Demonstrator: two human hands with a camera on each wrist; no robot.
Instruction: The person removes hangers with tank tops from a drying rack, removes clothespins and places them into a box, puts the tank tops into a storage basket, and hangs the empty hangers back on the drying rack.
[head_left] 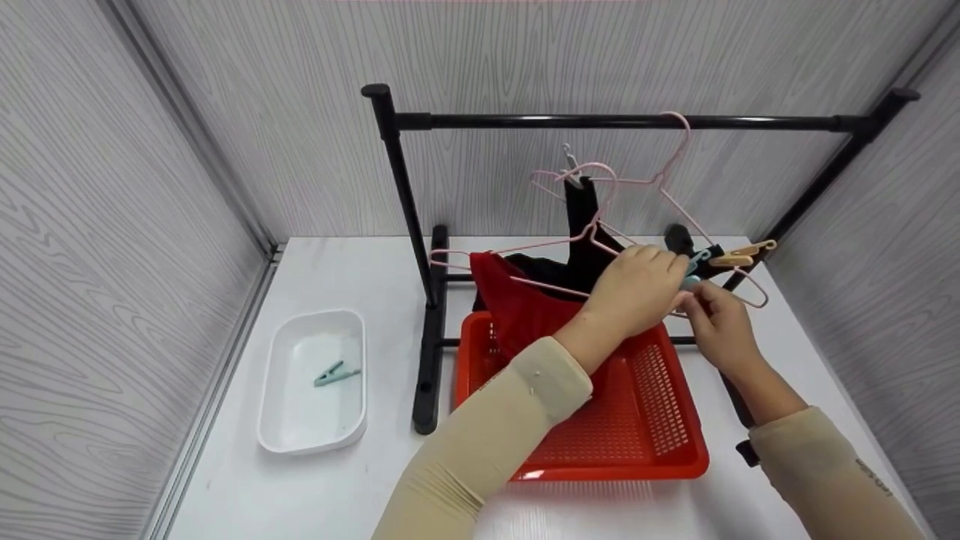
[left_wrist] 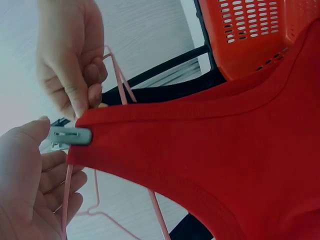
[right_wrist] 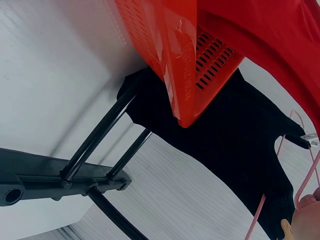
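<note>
A red tank top [left_wrist: 200, 130] hangs from a pink hanger [head_left: 551, 241], one shoulder strap over the hanger's right end. My left hand [head_left: 643, 289] pinches the end of a pale blue-green clothespin [left_wrist: 72, 135], whose jaws sit across that strap. My right hand [left_wrist: 72, 60] grips the strap's corner with thumb and fingers, close to the clothespin. Behind, a black garment [right_wrist: 225, 135] hangs on a second pink hanger [head_left: 686, 214], hooked over the rack's bar. A white clothespin [head_left: 575, 180] and yellow clothespins [head_left: 731, 260] are at its straps.
A red perforated basket [head_left: 679, 469] stands below the garments, at the front of the black clothes rack [head_left: 480, 121]. Left of the rack, a white tray [head_left: 289, 420] holds another blue-green clothespin [head_left: 334, 373]. Grey wood-grain panels [head_left: 315, 90] enclose the table.
</note>
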